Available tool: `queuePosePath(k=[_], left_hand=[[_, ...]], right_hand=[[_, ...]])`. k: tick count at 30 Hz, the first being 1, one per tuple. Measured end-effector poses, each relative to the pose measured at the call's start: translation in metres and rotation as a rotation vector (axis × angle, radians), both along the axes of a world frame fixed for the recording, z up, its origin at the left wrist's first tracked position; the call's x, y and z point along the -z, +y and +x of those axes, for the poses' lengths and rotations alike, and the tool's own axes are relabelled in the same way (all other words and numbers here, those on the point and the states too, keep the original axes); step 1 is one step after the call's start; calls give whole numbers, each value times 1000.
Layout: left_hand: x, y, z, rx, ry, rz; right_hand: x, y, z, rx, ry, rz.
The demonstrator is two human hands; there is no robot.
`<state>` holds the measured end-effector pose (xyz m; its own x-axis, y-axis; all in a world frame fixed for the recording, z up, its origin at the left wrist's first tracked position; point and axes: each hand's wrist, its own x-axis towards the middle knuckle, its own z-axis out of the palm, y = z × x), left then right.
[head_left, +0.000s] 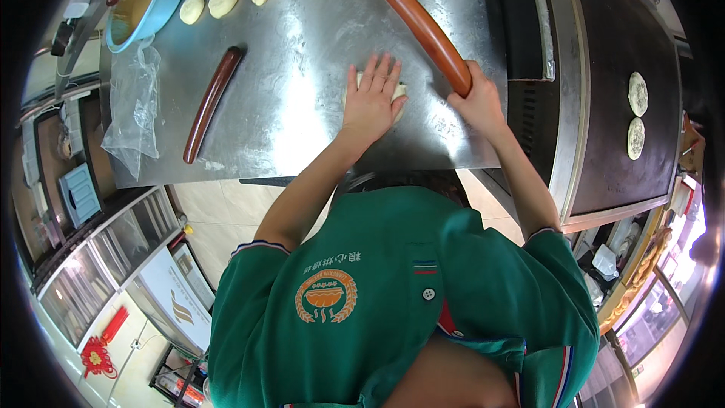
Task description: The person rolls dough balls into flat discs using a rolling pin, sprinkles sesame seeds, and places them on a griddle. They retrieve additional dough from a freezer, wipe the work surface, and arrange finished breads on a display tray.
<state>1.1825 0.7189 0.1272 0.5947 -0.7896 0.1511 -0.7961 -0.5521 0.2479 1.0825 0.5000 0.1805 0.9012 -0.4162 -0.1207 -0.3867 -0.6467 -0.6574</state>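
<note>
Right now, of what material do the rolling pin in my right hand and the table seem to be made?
The rolling pin: probably varnished wood, judging by its reddish-brown colour and glossy highlight. The table: likely stainless steel, smooth grey with bright, smeared reflections.

Your left fingers [381, 73] rest on matt dough [401, 91] over a smooth, glossy metal tabletop [264, 109]; your right fingers [475, 78] wrap a polished wooden rolling pin [423, 26]. Left of your left fingers, a darker rolling pin [211, 107] looks varnished, near a crinkled, clear plastic bag [134, 109].
</note>
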Motion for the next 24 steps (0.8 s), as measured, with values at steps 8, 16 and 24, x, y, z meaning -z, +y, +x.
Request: queuePosePath(k=[8,16,24], left_hand=[[17,11,9,-22,286,-87],[-2,86,-3,-207,151,-24],[4,-21,90,-41,-7,-228]], right_hand=[[3,46,-7,-87,65,-29],[17,80,-23,-421,155,-88],[26,26,33,-267,165,-198]])
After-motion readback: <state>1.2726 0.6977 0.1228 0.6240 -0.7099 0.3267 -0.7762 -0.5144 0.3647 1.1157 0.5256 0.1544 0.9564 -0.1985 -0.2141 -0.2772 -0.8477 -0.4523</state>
